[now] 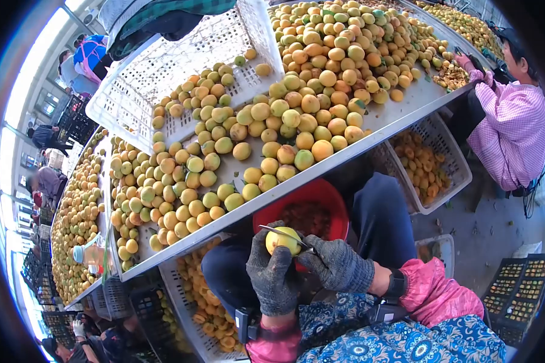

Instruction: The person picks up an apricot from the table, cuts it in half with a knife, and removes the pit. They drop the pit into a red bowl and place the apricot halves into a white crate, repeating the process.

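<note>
My left hand [272, 277], in a grey knit glove, grips a yellow-green apricot [282, 243] over my lap. My right hand [340, 267], gloved the same way, is closed around a small knife [275, 230], whose thin blade lies against the top of that fruit. Just beyond both hands is a red basin [340, 202] with dark reddish-brown contents that I cannot make out. A large pile of whole apricots [306, 103] covers much of the metal table [369, 140] in front of me.
A white perforated crate [118, 100] lies tipped on the table, with apricots spilling out. Crates of halved apricots [419, 166] stand under the table edge. At right, a person in a pink checked shirt [508, 127] sits at the table. A plastic bottle [94, 254] stands at left.
</note>
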`<state>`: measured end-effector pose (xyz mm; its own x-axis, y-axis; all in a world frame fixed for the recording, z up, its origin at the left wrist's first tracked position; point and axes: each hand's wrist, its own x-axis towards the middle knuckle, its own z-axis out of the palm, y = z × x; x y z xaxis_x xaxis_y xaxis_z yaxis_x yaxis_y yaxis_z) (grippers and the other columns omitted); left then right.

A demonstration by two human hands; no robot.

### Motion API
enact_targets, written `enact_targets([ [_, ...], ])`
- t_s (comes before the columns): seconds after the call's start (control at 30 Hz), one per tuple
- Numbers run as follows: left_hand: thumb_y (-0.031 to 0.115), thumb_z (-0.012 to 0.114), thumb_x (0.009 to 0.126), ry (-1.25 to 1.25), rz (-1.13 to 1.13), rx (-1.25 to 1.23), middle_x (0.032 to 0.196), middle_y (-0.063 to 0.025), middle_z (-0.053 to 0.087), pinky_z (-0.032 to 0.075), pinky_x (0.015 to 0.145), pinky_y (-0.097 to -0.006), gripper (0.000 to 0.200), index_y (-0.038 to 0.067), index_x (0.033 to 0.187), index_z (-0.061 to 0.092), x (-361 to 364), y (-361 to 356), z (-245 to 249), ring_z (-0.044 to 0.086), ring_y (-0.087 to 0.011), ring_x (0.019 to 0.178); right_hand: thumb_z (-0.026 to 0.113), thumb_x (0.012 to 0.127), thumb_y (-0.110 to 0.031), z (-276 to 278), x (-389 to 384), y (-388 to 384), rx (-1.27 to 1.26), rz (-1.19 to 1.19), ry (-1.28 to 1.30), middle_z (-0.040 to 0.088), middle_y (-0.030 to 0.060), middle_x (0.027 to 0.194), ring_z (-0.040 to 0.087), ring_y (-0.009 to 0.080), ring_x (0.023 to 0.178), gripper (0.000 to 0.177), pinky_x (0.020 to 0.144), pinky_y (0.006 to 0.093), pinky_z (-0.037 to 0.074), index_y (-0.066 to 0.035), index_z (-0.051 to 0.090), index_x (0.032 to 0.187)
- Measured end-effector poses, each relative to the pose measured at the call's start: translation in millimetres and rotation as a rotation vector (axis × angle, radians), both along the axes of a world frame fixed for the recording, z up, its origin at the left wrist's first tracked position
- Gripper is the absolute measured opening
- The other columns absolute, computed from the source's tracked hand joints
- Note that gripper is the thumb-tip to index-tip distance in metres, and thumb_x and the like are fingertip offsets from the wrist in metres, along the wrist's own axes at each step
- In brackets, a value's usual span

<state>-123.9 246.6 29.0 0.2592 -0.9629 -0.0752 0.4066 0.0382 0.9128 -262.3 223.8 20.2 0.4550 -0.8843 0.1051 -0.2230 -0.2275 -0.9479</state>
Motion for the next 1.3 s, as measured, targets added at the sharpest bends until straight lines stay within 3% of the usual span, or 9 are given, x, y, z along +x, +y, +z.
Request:
enact_targets([
  [0.3, 0.012, 0.086, 0.059, -0.463, -0.292, 0.110, 0.094, -0.0086, 0.067, 0.052, 0.081, -0.0292, 0.053, -0.001, 0.104, 0.063, 35, -8, 0, 0.064, -0.0161, 0.089, 0.058, 0.091, -0.030, 10, -41, -24, -0.031, 0.367, 0.435, 0.062, 0.0217, 0.071, 0.064, 0.0379, 0.067, 0.030, 0.056, 0.0446, 0.049, -0.001, 0.056, 0.101],
  [0.5, 0.013, 0.084, 0.061, -0.934, -0.489, 0.037, 0.097, -0.0103, 0.067, 0.052, 0.082, -0.0315, 0.050, 0.001, 0.105, 0.063, 48, -19, 5, 0.065, -0.0187, 0.092, 0.055, 0.091, -0.035, 2, -37, -32, -0.182, 0.474, 0.581, 0.059, 0.0175, 0.062, 0.062, 0.0365, 0.056, 0.035, 0.050, 0.0465, 0.048, -0.002, 0.058, 0.104],
  [0.67, 0.012, 0.084, 0.063, -0.822, -0.378, 0.060, 0.102, -0.0107, 0.066, 0.051, 0.085, -0.0317, 0.053, 0.000, 0.109, 0.061, 47, -17, 6, 0.063, -0.0184, 0.096, 0.055, 0.090, -0.034, -4, -30, -34, -0.210, 0.388, 0.374, 0.062, 0.0190, 0.069, 0.064, 0.0361, 0.064, 0.037, 0.055, 0.0460, 0.049, -0.002, 0.056, 0.106],
  [0.73, 0.013, 0.085, 0.065, -0.355, -0.315, 0.221, 0.101, -0.0096, 0.065, 0.051, 0.084, -0.0309, 0.052, -0.001, 0.109, 0.061, 44, -10, 1, 0.062, -0.0162, 0.095, 0.055, 0.090, -0.034, -11, -27, -27, -0.149, 0.379, 0.349, 0.062, 0.0190, 0.069, 0.063, 0.0366, 0.064, 0.037, 0.055, 0.0460, 0.049, -0.002, 0.056, 0.106],
  [0.8, 0.012, 0.083, 0.068, -0.321, -0.305, 0.227, 0.100, -0.0082, 0.065, 0.052, 0.083, -0.0300, 0.047, -0.001, 0.108, 0.061, 47, -6, 4, 0.062, -0.0142, 0.094, 0.054, 0.090, -0.034, -12, -27, -25, -0.084, 0.375, 0.324, 0.062, 0.0190, 0.069, 0.063, 0.0371, 0.064, 0.037, 0.055, 0.0459, 0.049, -0.002, 0.055, 0.107],
  [1.0, 0.013, 0.084, 0.065, -0.610, -0.502, 0.167, 0.095, -0.0090, 0.065, 0.053, 0.079, -0.0306, 0.045, 0.000, 0.103, 0.062, 62, -5, 5, 0.063, -0.0160, 0.089, 0.055, 0.089, -0.035, 8, -27, -31, -0.085, 0.567, 0.491, 0.060, 0.0200, 0.065, 0.063, 0.0380, 0.064, 0.037, 0.055, 0.0458, 0.049, -0.001, 0.054, 0.105],
  [1.17, 0.014, 0.084, 0.061, -1.232, -0.456, -0.171, 0.090, -0.0117, 0.062, 0.052, 0.076, -0.0343, 0.053, 0.003, 0.108, 0.060, 60, -11, -1, 0.065, -0.0270, 0.086, 0.056, 0.088, -0.038, 11, -12, -37, -0.119, 0.662, 0.670, 0.063, 0.0195, 0.068, 0.065, 0.0359, 0.062, 0.047, 0.053, 0.0458, 0.050, 0.001, 0.050, 0.115],
  [1.27, 0.016, 0.083, 0.066, -0.991, -0.241, 0.012, 0.093, -0.0115, 0.064, 0.052, 0.073, -0.0325, 0.056, 0.004, 0.114, 0.057, 54, -6, -1, 0.065, -0.0225, 0.084, 0.059, 0.086, -0.041, -10, -14, -29, -0.190, 0.404, 0.559, 0.065, 0.0180, 0.072, 0.065, 0.0337, 0.061, 0.060, 0.051, 0.0431, 0.050, -0.001, 0.044, 0.128],
  [1.3, 0.018, 0.077, 0.075, -0.565, -0.318, 0.211, 0.094, -0.0099, 0.066, 0.052, 0.070, -0.0287, 0.055, 0.002, 0.121, 0.053, 57, 1, -10, 0.063, -0.0165, 0.080, 0.059, 0.086, -0.041, -12, -14, -26, -0.192, 0.399, 0.562, 0.065, 0.0180, 0.072, 0.065, 0.0337, 0.061, 0.060, 0.051, 0.0431, 0.050, -0.001, 0.044, 0.128],
])
